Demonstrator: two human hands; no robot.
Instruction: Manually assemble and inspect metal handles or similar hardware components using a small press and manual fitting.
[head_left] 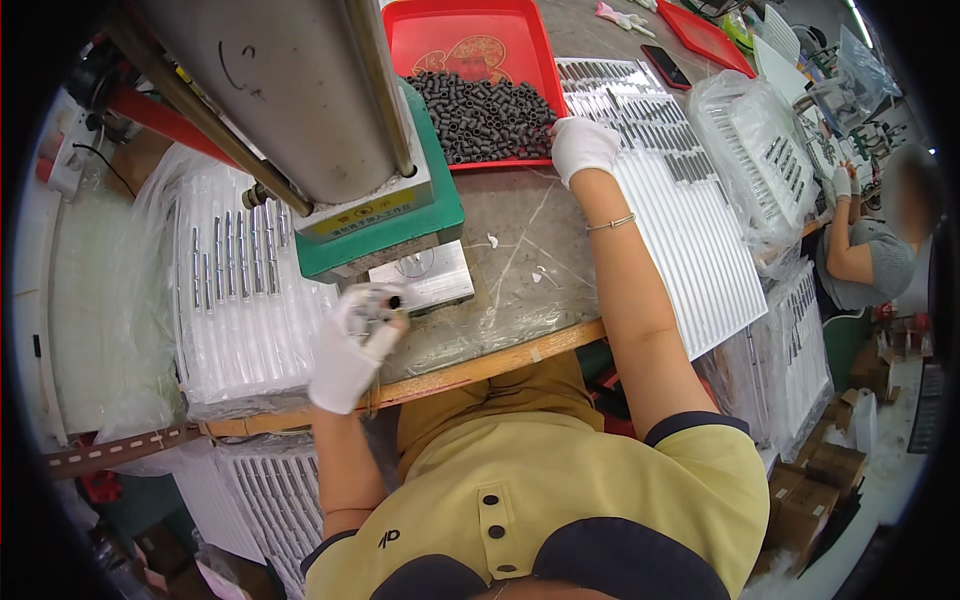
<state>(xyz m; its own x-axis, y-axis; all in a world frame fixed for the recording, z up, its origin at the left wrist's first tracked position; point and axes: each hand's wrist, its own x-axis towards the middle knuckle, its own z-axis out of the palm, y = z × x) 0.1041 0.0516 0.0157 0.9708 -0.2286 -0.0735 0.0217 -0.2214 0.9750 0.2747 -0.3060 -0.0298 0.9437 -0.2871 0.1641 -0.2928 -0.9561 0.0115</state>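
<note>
My left hand (357,345), in a white glove and blurred by motion, is closed with a small dark round piece (395,302) at its fingertips. It is beside a silver metal block (425,277) at the foot of a press (385,215) with a green base and a large grey cylinder. My right hand (585,150), also white-gloved, is at the near right corner of a red tray (400,40). Its curled fingers reach the edge of a heap of short dark grey sleeves (480,115); what they grip is hidden.
Right of the tray lies a ridged white rack (690,220) with rows of metal pins. Another plastic-wrapped rack of rods (235,330) is left of the press. A phone (665,66) lies at the back. A co-worker (870,250) sits far right. The table's wooden front edge (490,370) runs before me.
</note>
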